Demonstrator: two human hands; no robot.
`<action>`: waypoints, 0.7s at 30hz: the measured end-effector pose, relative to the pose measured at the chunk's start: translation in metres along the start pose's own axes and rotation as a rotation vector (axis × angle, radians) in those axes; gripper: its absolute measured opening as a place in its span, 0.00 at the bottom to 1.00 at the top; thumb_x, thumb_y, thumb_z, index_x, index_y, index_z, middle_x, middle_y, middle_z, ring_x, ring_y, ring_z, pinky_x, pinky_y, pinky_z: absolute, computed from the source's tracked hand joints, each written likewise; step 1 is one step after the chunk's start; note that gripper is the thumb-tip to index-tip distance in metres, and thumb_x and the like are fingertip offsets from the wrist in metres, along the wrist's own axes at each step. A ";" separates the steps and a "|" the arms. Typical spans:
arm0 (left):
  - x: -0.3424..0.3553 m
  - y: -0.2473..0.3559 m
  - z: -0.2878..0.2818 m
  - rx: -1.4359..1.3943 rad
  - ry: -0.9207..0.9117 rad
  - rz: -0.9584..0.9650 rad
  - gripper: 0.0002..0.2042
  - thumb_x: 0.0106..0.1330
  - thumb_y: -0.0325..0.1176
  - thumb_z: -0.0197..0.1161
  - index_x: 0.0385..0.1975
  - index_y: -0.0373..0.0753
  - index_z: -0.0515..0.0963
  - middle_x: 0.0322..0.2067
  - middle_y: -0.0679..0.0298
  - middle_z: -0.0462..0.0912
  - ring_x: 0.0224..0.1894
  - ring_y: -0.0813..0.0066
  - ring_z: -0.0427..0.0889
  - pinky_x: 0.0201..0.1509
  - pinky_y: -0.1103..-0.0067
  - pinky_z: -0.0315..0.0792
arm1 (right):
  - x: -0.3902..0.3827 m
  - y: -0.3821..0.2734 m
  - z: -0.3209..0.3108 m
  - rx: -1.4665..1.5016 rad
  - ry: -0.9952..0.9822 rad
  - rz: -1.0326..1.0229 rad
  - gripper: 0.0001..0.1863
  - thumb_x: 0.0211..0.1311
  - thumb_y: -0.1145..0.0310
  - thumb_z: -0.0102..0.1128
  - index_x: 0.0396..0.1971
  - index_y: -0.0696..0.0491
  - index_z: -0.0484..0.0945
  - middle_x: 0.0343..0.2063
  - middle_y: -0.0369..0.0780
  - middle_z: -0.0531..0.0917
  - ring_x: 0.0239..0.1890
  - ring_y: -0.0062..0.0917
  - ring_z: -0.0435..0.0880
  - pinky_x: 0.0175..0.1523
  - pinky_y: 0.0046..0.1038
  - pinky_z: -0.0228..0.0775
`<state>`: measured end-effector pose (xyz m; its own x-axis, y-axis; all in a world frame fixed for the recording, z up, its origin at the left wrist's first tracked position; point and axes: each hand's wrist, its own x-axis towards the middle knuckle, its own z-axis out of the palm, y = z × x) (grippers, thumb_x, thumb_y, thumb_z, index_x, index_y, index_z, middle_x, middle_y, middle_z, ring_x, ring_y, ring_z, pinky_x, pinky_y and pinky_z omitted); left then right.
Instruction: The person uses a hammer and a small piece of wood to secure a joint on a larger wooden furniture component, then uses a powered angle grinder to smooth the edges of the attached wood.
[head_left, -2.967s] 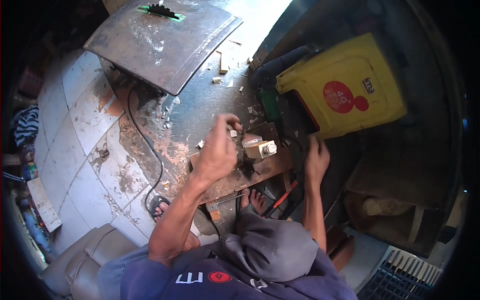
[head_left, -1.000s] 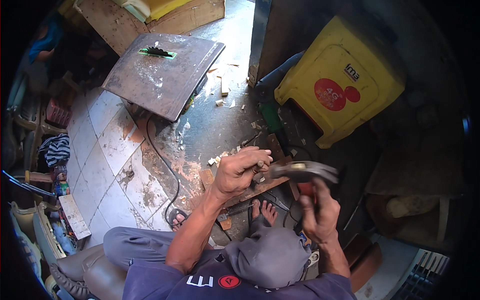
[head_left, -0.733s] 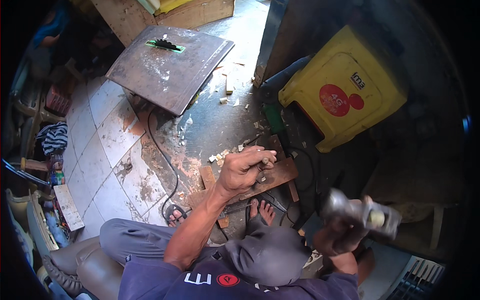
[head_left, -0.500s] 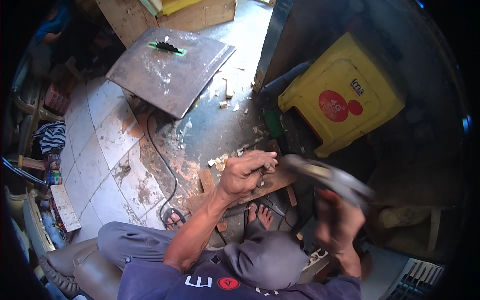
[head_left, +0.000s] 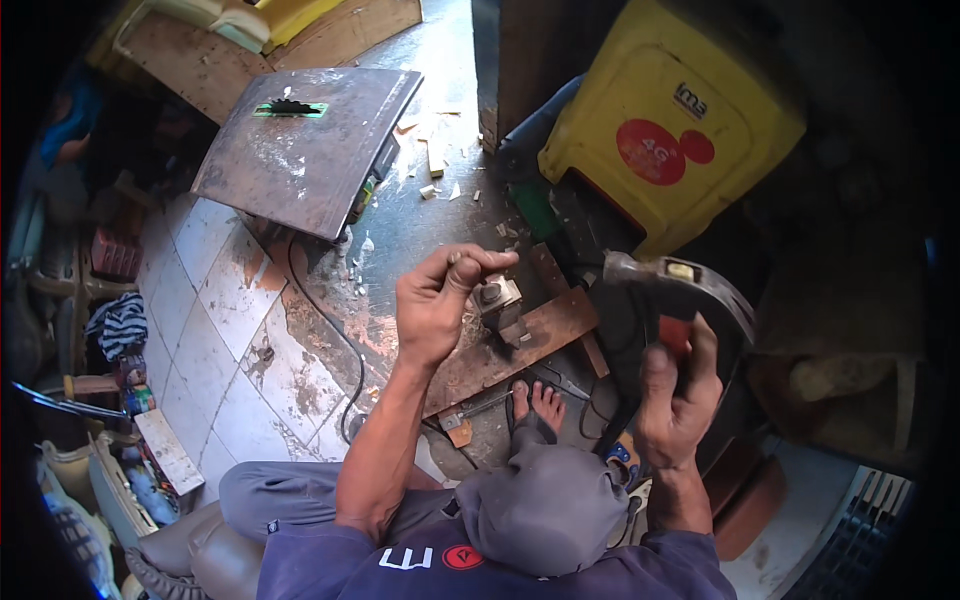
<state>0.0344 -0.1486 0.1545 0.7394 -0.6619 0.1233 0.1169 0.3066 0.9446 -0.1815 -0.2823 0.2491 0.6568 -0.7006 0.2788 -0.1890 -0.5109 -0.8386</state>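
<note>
My left hand (head_left: pixel 440 300) is raised over the wooden work board (head_left: pixel 545 323), thumb and index finger pressed together; whatever they hold is too small to make out. Just beneath these fingers, a pale block with a metal piece (head_left: pixel 497 293) rests on a dark mount on the board. To the right, my right hand (head_left: pixel 680 400) grips a claw hammer (head_left: pixel 680 280) by its red-and-black handle, its head held up beside the board's right end.
A rusty table saw (head_left: pixel 280 170) stands upper left, its black cord (head_left: pixel 320 320) running down. A yellow plastic stool (head_left: pixel 700 170) lies tipped at upper right, near a green power tool (head_left: pixel 535 215). Offcuts (head_left: pixel 435 160) litter the floor. My bare foot (head_left: pixel 540 400) is below the board.
My left hand has moved up and left, uncovering the block beneath it. The hammer in my right hand, blurred in swings earlier, is now higher and clearer.
</note>
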 end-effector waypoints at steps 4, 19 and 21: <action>0.013 0.000 0.003 0.036 -0.042 -0.090 0.17 0.77 0.42 0.61 0.43 0.31 0.85 0.40 0.58 0.89 0.45 0.73 0.88 0.53 0.77 0.81 | -0.007 0.021 0.001 -0.015 -0.051 0.155 0.22 0.75 0.65 0.61 0.60 0.66 0.75 0.44 0.52 0.87 0.46 0.32 0.89 0.52 0.29 0.78; 0.013 0.006 0.011 0.332 -0.159 -0.171 0.08 0.76 0.28 0.62 0.40 0.30 0.85 0.37 0.61 0.89 0.41 0.78 0.87 0.47 0.80 0.81 | 0.015 0.023 -0.001 0.069 -0.224 0.113 0.21 0.74 0.69 0.60 0.61 0.64 0.75 0.41 0.48 0.87 0.39 0.25 0.86 0.47 0.27 0.77; 0.011 0.010 0.010 0.397 -0.166 -0.157 0.07 0.76 0.26 0.61 0.41 0.30 0.85 0.36 0.61 0.89 0.40 0.78 0.86 0.46 0.81 0.81 | 0.023 0.008 -0.001 0.089 -0.235 0.015 0.20 0.71 0.73 0.63 0.59 0.63 0.76 0.40 0.51 0.87 0.39 0.27 0.89 0.44 0.28 0.80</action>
<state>0.0376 -0.1596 0.1679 0.6133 -0.7897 -0.0146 -0.0678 -0.0710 0.9952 -0.1687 -0.3030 0.2497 0.8081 -0.5673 0.1586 -0.1413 -0.4481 -0.8828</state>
